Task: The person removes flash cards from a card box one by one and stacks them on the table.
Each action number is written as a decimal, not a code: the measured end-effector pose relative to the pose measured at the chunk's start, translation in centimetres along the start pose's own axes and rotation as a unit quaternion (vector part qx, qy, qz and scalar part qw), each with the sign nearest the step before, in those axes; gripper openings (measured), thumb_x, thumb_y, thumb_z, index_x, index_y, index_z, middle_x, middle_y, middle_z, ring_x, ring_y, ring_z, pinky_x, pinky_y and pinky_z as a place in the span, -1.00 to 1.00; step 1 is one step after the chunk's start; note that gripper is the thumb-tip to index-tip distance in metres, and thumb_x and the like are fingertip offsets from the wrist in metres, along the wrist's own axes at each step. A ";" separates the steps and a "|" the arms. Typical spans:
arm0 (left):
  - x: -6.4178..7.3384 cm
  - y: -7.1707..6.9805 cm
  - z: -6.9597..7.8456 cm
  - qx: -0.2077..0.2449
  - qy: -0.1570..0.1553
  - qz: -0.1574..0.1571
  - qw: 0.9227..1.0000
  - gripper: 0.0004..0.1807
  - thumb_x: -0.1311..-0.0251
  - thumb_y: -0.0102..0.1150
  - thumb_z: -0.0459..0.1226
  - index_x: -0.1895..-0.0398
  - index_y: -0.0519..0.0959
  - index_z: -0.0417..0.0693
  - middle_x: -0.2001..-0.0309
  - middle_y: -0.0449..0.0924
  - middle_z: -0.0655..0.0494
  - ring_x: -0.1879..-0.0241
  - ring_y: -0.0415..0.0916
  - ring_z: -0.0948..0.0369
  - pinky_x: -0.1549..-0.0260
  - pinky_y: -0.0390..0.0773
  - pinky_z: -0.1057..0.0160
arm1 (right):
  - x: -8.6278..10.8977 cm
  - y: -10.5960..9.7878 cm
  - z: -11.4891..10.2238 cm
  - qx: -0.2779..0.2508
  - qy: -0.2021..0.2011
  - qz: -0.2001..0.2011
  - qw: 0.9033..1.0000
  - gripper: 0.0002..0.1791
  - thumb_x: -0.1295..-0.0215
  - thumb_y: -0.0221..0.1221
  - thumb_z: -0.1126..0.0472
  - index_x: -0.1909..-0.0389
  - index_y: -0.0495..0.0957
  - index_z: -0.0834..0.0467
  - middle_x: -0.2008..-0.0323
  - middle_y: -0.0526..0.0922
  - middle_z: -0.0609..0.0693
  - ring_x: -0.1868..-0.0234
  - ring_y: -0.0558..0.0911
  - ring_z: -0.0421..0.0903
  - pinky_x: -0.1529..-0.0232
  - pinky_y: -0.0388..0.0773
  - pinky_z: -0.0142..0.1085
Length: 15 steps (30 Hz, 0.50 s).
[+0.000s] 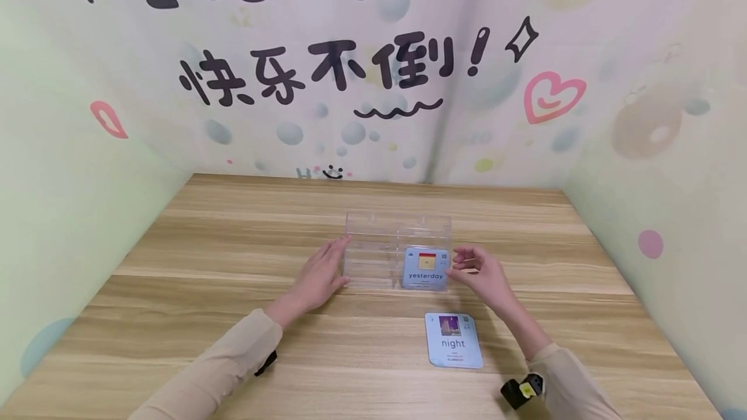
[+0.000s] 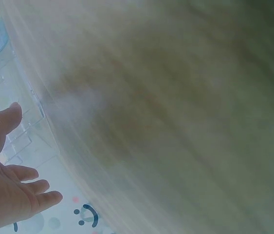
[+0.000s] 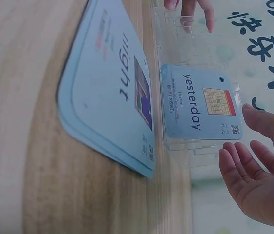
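A clear plastic rack [image 1: 371, 256] with two columns of pockets stands on the table. In its lower right pocket sits a light blue "yesterday" card [image 1: 426, 269], also facing the right wrist view [image 3: 201, 102]. My left hand [image 1: 320, 275] rests along the rack's left side, its thumb and fingers spread apart in the left wrist view [image 2: 10, 170]. Beside the right edge of the "yesterday" card is my right hand [image 1: 483, 275]; its thumb is at the card's edge and the other fingers are loosely bent, gripping nothing visible. Nearer the front lies a small stack of cards with "night" [image 1: 453, 341] uppermost.
The wood-grain table [image 1: 350, 368] runs back to a printed wall cloth [image 1: 292, 135] with black characters. Pale side walls [image 1: 659, 167] border the table left and right. A black wrist camera [image 1: 522, 391] is strapped to the right forearm.
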<state>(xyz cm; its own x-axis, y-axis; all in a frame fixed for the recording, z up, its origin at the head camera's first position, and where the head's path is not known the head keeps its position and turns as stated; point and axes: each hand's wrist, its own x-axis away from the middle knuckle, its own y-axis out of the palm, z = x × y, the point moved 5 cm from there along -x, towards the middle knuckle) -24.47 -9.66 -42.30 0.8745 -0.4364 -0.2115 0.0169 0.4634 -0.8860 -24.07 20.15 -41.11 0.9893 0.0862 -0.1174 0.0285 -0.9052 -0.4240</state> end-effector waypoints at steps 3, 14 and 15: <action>0.0 0.0 0.0 0.001 -0.001 0.001 1.000 -0.11 -0.06 0.24 -0.25 -0.39 -0.06 -0.15 -0.35 0.07 -0.15 -0.29 0.04 -0.14 -0.25 0.05 -0.12 | -0.1 0.0 0.0 0.010 0.008 0.000 1.000 -0.46 -0.01 0.31 0.30 -0.04 0.38 0.37 0.17 0.51 0.21 0.19 0.56 -0.02 0.28 0.53 -0.48; 0.0 0.0 0.1 -0.002 0.003 0.005 1.000 -0.11 -0.06 0.24 -0.26 -0.39 -0.06 -0.15 -0.33 0.11 -0.17 -0.28 0.07 -0.16 -0.23 0.08 -0.13 | -0.7 0.1 -0.1 0.037 -0.001 0.011 0.999 -0.48 -0.01 0.32 0.28 0.00 0.41 0.36 0.21 0.51 0.22 0.24 0.52 -0.09 0.26 0.51 -0.47; 0.0 0.0 0.1 -0.002 0.003 0.005 1.000 -0.11 -0.06 0.24 -0.26 -0.39 -0.06 -0.15 -0.33 0.11 -0.18 -0.28 0.07 -0.16 -0.23 0.08 -0.13 | -0.7 0.1 -0.2 0.039 -0.001 0.012 0.999 -0.49 -0.01 0.32 0.27 0.00 0.42 0.35 0.22 0.51 0.21 0.25 0.51 -0.10 0.26 0.51 -0.48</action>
<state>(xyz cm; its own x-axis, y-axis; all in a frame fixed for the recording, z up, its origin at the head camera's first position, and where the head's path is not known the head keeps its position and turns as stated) -24.46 -9.60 -42.24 0.8718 -0.4361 -0.2232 0.0056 0.4644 -0.8856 -24.72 19.94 -40.93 0.9893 0.0650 -0.1307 -0.0073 -0.8721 -0.4892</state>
